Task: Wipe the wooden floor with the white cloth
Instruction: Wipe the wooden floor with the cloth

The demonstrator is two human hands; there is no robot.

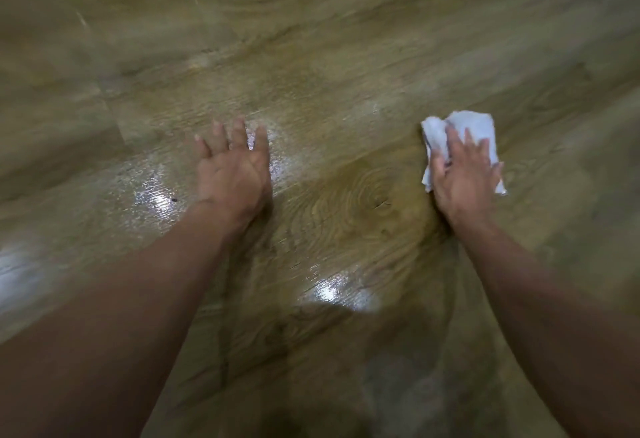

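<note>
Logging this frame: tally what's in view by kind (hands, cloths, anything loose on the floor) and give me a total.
Cloths: 1, the white cloth
Hands: 2, the left hand flat on the wooden floor, the right hand pressing on the white cloth
Specks: 1, a small dark speck left of the left hand
Total: 4, with the floor not counted

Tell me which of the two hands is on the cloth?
The right hand: its fingers are spread flat over the white cloth. The left hand has only the wooden floor beneath it.
</note>
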